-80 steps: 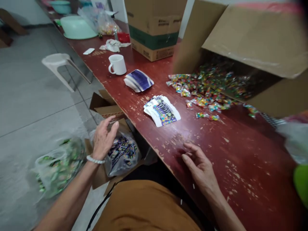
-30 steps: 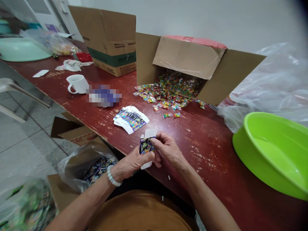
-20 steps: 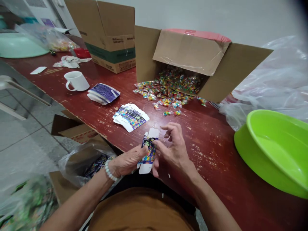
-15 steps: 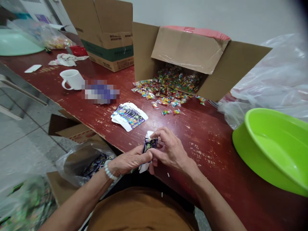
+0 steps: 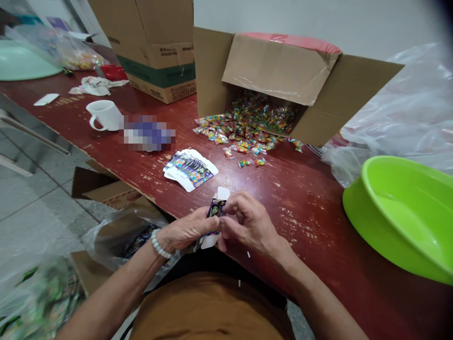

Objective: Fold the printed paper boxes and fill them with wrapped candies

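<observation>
Around the held carton [image 5: 215, 208]
Carton stack [image 5: 191, 171] at eleven o'clock, mug [image 5: 106, 115] at ten, candies [image 5: 252, 123] in and before a box [image 5: 276, 71] at one, basin [image 5: 357, 208] at three.

Both forearms [image 5: 116, 283] angle inward, left grip [image 5: 187, 229] pinching, thumb [image 5: 211, 223] uppermost, right grip [image 5: 251, 224] beside it, fingers [image 5: 235, 202] curled.

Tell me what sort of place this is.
Likely a small confectionery packing room: an open cardboard box spilling wrapped sweets onto a worn red table, a fan of flat printed cartons, and a small carton in the left hand.
</observation>
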Demonstrator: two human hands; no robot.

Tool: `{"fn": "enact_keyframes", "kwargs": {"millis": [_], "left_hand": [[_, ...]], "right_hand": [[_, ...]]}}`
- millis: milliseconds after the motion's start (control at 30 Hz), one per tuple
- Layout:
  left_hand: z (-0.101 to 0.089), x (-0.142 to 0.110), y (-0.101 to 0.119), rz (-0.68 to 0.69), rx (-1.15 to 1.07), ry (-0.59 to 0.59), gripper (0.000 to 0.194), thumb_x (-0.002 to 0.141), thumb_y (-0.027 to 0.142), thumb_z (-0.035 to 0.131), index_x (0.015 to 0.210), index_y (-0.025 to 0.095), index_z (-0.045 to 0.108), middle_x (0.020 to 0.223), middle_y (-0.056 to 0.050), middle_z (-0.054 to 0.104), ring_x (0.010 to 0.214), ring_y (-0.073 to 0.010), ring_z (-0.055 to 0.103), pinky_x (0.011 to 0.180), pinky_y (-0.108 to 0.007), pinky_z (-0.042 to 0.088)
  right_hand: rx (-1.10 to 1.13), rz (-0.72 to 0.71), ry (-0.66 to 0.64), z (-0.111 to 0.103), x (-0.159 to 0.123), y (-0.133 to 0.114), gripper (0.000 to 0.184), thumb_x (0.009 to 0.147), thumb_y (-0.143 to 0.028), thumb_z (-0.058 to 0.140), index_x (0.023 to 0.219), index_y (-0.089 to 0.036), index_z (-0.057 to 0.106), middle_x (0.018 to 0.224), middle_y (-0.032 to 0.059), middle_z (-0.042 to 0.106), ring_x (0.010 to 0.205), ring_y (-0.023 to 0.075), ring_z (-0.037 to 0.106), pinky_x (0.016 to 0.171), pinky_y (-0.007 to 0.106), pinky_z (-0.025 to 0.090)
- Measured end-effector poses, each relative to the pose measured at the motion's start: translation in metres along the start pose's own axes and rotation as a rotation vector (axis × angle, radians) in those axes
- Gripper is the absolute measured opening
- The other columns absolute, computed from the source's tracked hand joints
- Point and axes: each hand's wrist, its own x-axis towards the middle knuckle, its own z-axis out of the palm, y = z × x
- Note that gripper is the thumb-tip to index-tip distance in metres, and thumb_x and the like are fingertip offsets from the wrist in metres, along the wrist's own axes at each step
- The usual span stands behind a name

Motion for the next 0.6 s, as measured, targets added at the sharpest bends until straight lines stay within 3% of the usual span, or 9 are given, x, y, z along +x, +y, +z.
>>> {"fn": "enact_keyframes", "kwargs": {"millis": [100, 267, 467, 600], "left_hand": [[-0.001, -0.001, 0.001, -0.04, 0.009, -0.065, 0.052, 0.078, 0.064, 0.068, 0.085, 0.013, 0.066, 0.077, -0.007, 0.066, 0.075, -0.0194, 0.061, 0.077, -0.03, 0.045], [0.0, -0.002, -0.003, -0.05, 0.007, -0.125, 0.057, 0.078, 0.068, 0.065, 0.088, 0.011, 0.067, 0.076, -0.009, 0.067, 0.078, -0.0228, 0.065, 0.081, -0.033, 0.045], [0.0, -0.001, -0.003, -0.06, 0.003, -0.13, 0.053, 0.078, 0.064, 0.067, 0.09, 0.012, 0.068, 0.081, -0.009, 0.068, 0.079, -0.0224, 0.064, 0.083, -0.033, 0.045], [0.0, 0.0, 0.005, -0.09, 0.073, -0.15, 0.048, 0.077, 0.06, 0.071, 0.088, 0.014, 0.067, 0.083, -0.008, 0.07, 0.083, -0.0216, 0.063, 0.083, -0.031, 0.044]], "right_hand": [[-0.062, -0.029, 0.046, -0.004, 0.003, 0.001, 0.022, 0.083, -0.013, 0.065, 0.103, -0.022, 0.058, 0.1, 0.0052, 0.06, 0.079, 0.0156, 0.058, 0.069, 0.028, 0.049], [-0.097, -0.046, -0.027, -0.011, 0.004, 0.003, 0.017, 0.084, -0.013, 0.065, 0.097, -0.021, 0.057, 0.097, 0.0031, 0.055, 0.069, 0.0119, 0.053, 0.063, 0.026, 0.047], [-0.006, 0.058, -0.169, -0.016, 0.007, 0.0, 0.018, 0.084, -0.016, 0.068, 0.096, -0.022, 0.057, 0.099, 0.0017, 0.051, 0.072, 0.011, 0.054, 0.064, 0.026, 0.048], [-0.025, 0.062, -0.122, -0.018, 0.009, 0.0, 0.021, 0.081, -0.012, 0.069, 0.095, -0.022, 0.055, 0.091, 0.0002, 0.053, 0.072, 0.012, 0.052, 0.064, 0.026, 0.045]]}}
